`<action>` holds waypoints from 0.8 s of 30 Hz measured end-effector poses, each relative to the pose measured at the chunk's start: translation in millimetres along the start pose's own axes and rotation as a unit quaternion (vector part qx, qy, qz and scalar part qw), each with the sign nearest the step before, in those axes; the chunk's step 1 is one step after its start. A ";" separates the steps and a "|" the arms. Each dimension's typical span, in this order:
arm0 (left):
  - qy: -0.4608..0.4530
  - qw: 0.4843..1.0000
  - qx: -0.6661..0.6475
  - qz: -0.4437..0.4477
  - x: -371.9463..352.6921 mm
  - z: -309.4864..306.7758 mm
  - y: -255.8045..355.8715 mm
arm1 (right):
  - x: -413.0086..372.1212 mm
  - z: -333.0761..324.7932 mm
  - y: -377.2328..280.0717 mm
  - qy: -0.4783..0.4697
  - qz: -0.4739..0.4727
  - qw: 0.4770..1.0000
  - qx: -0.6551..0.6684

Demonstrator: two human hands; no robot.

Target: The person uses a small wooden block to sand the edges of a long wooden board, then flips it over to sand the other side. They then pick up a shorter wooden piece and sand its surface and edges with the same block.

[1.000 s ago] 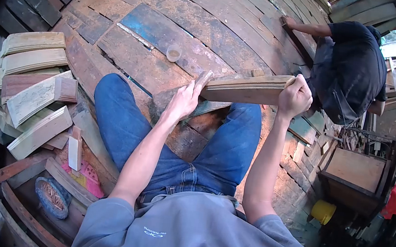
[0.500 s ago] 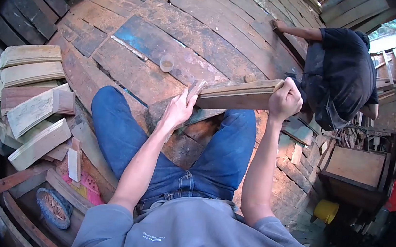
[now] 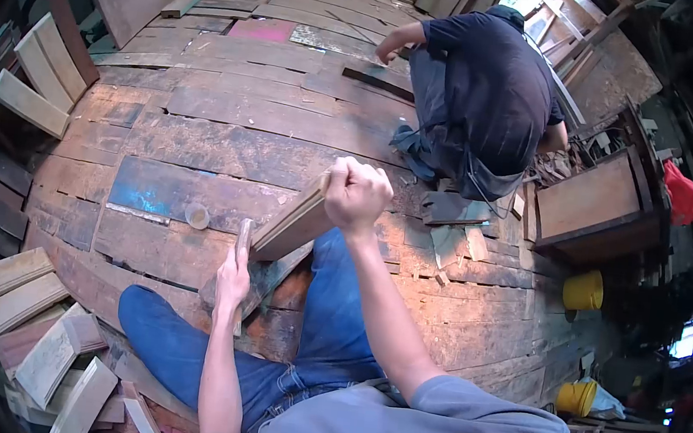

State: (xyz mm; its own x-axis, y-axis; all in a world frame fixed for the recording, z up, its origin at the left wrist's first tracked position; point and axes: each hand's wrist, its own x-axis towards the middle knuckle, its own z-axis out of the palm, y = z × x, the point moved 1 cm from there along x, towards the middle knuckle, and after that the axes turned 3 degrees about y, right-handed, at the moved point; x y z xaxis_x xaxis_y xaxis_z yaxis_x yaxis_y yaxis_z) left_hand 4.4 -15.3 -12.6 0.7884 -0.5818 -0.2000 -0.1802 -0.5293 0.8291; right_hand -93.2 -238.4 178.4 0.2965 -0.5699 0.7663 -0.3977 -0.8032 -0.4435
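Board [image 3: 294, 229], tilted up in front of the jeans [image 3: 170, 335], between both hands. Near end by the left hand [image 3: 233, 277], with fingers wrapped round a thin stick [image 3: 245, 232]; stick close by the board, but hard to tell if touching. Far end in the right hand [image 3: 359, 194], closed in a fist. Could slip or twist, with just one sure hold, at the far end. Could pinch a finger, from stick and board so close together. Could bump a leg too, if dropped. At near left, a messy pile of wood [image 3: 47, 369], maybe quick to slide if knocked. Past the jeans, a cup [image 3: 197, 216] on the floor [image 3: 472, 316], easy to tip if hit by a falling board. Off right, a yellow pail [image 3: 583, 290]. At far right, another person [image 3: 497, 97], bent low, one arm out near a dark bar [image 3: 379, 82].
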 end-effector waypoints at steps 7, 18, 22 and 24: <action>0.021 1.000 -0.006 0.012 -2.6 -3.7 9.6 | 0.0 -1.5 -12.5 0.001 -0.018 1.000 0.012; 0.059 0.991 -0.117 0.027 -5.7 -19.5 20.9 | -1.5 2.5 -28.7 -0.024 -0.073 0.997 0.017; 0.088 0.986 -0.140 0.016 3.0 -16.2 3.4 | -7.2 4.3 -35.6 -0.025 -0.091 0.995 0.041; 0.078 0.985 -0.154 0.016 -2.1 -19.3 9.2 | -11.0 2.3 -36.8 -0.038 -0.093 0.994 0.040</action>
State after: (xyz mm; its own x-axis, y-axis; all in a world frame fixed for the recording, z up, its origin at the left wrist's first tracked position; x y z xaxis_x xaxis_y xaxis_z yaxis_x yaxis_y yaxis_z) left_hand 12.4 -7.1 5.5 0.8704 -0.4800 -0.1093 -0.0379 -0.2866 0.9573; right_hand -79.8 -203.0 185.3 0.4251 -0.4185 0.8026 -0.2596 -0.9058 -0.3348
